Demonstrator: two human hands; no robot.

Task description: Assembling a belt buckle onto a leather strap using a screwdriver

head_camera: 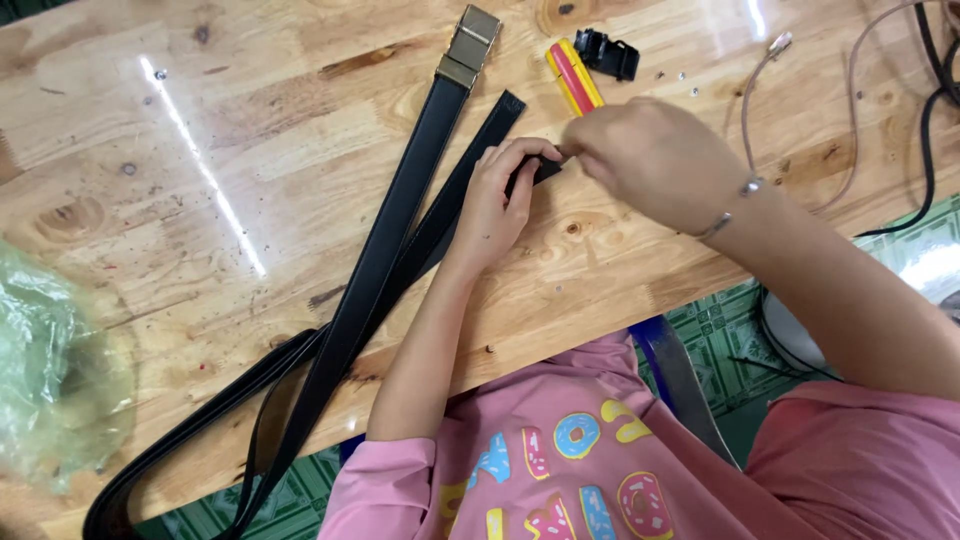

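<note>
While both hands (575, 165) pinch black belt end (545, 170) | clear green bag (45, 370) lies left

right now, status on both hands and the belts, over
Left hand pinching a small black part on the table. Right hand closed over a yellow-red tool at the same part. Two black belts alongside, nothing blocking.

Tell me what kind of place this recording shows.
Probably a small workshop for assembling belts. Black belts lie across a wooden bench, one with a metal buckle, and a loose black clasp and tiny screws sit near the hands.
</note>
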